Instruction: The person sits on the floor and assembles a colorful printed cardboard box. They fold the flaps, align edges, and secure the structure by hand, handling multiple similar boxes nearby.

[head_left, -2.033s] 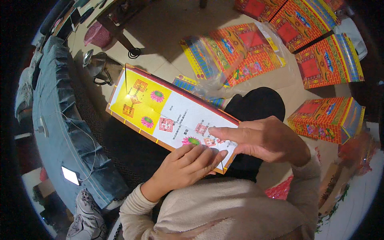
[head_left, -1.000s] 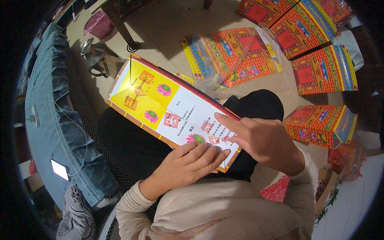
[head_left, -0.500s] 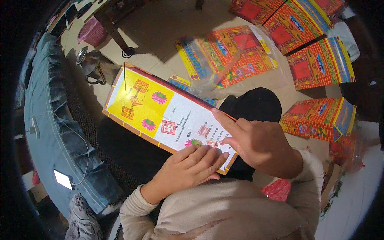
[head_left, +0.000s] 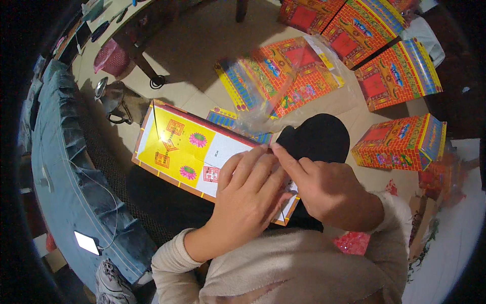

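A long paper box lies slantwise across my lap. Its upper face is part yellow, part white, with pink flowers and red stamp-like marks; orange brick-patterned sides show along the edges. My left hand lies over the white part, fingers stretched toward the far edge and thumb toward the right end. My right hand is at that right end, index finger extended along the far edge and thumb over the face. Its other fingers are folded and mostly hidden. The two index fingertips nearly meet at the far edge.
Several red brick-patterned paper boxes stand at the right and far right. Flat printed sheets under clear plastic lie on the tiled floor ahead. A metal kettle and pink basket are far left. A lit phone rests on the blue-covered seat.
My left hand has slid up and away from me, from the near edge of the box to its far edge. My right index finger stays by that edge. The view has shifted slightly.
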`<move>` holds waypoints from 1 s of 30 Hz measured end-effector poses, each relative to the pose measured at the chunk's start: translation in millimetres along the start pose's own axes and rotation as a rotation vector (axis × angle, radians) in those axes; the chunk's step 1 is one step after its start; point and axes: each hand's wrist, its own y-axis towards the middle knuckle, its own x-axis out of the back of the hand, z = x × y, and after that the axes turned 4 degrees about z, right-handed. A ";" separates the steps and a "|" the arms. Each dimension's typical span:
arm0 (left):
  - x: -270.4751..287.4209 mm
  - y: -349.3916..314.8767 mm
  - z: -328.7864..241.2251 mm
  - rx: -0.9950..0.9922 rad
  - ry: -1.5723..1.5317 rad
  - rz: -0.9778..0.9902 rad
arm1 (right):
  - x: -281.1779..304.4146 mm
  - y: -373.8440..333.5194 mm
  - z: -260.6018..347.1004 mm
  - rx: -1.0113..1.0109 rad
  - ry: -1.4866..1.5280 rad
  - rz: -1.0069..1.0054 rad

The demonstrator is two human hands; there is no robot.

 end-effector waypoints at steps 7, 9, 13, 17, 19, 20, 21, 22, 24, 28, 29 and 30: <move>-9.8 21.4 -7.6 -0.013 -0.021 0.054 | 3.3 -6.4 1.4 -0.031 0.066 -0.074; -10.5 26.5 -8.1 -0.048 -0.030 0.061 | 2.7 -8.2 3.2 -0.036 0.044 -0.112; -17.7 26.5 -6.7 -0.062 -0.009 0.060 | 1.5 -9.7 10.8 -0.085 -0.041 -0.143; -16.7 29.1 -8.0 -0.032 -0.036 0.064 | -0.6 -14.1 8.4 -0.091 0.028 -0.282; -17.5 30.3 -8.2 -0.028 -0.047 0.057 | -2.2 -18.2 4.8 -0.073 0.116 -0.375; -17.7 31.1 -8.3 -0.027 -0.057 0.057 | -3.2 -19.1 3.9 -0.077 0.157 -0.409; -17.9 31.9 -8.5 -0.025 -0.066 0.056 | -4.2 -19.8 2.9 -0.078 0.199 -0.443; -17.7 32.8 -8.9 -0.023 -0.069 0.058 | -5.4 -20.0 2.0 -0.090 0.237 -0.465; -16.8 34.3 -9.6 -0.017 -0.074 0.062 | -4.5 -22.0 2.6 -0.137 0.280 -0.463; -20.4 34.3 -6.1 0.003 -0.052 0.088 | -8.2 -20.7 -3.8 -0.227 0.335 -0.596; -20.8 34.7 -4.8 0.004 -0.058 0.095 | -7.7 -23.0 -5.5 -0.280 0.344 -0.587; -21.6 34.2 -3.7 0.007 -0.062 0.103 | -6.9 -24.0 -7.3 -0.333 0.355 -0.574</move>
